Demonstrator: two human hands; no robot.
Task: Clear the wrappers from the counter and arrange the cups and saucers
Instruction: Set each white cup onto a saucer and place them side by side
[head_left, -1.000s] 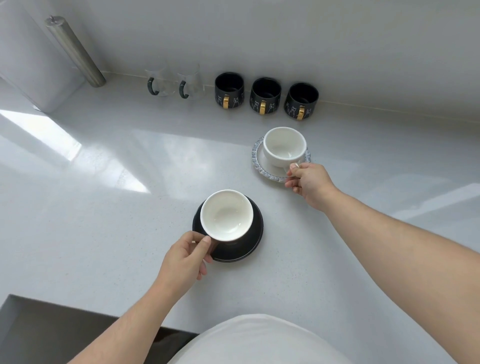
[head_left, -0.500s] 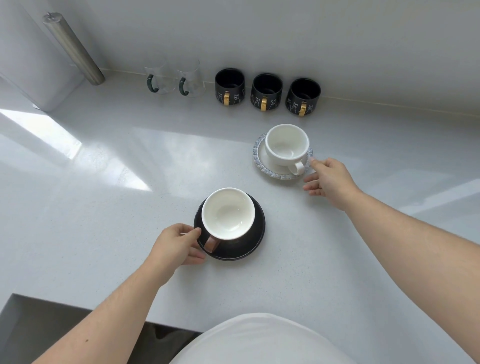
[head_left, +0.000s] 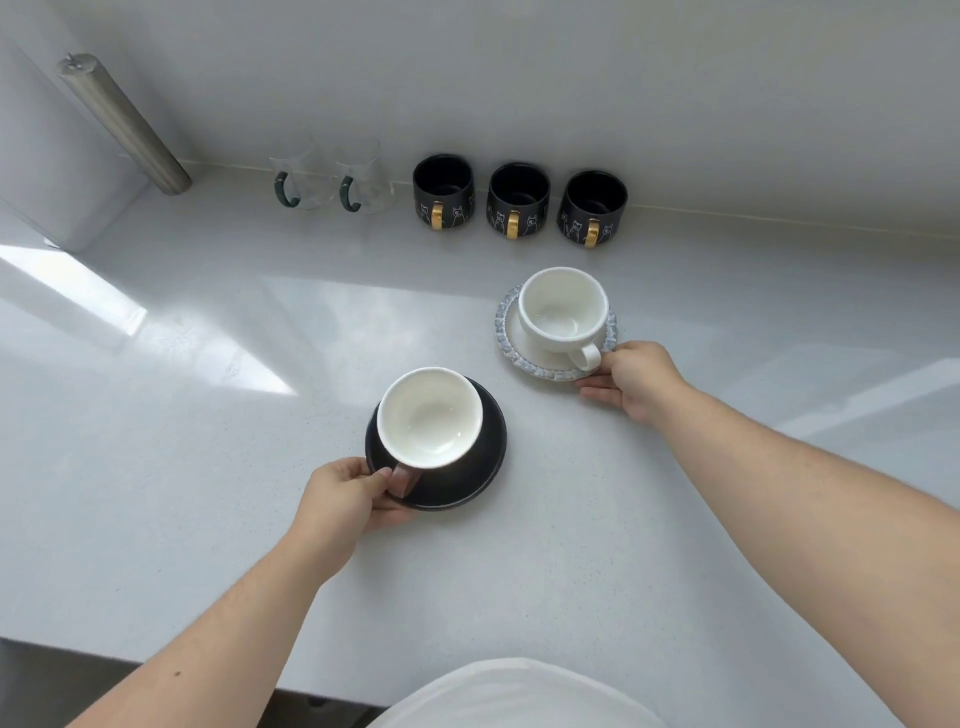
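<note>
A white cup (head_left: 430, 417) stands on a black saucer (head_left: 483, 457) in the middle of the white counter. My left hand (head_left: 349, 499) grips the near-left rim of that black saucer, thumb on top by the cup's handle. Farther right, a second white cup (head_left: 562, 310) rests on a pale saucer with a blue ruffled edge (head_left: 503, 317). My right hand (head_left: 635, 379) pinches that saucer's near-right edge, just beside the cup's handle. No wrappers are in view.
Along the back wall stand three black mugs with gold handles (head_left: 518, 208) and two clear glass mugs with green handles (head_left: 332, 176). A steel cylinder (head_left: 122, 122) leans at the far left. The counter's front edge (head_left: 156, 662) runs close to my body.
My left hand slid from the cup's handle to the black saucer's rim. My right hand let go of the other cup's handle, drew back, then took the ruffled saucer's edge.
</note>
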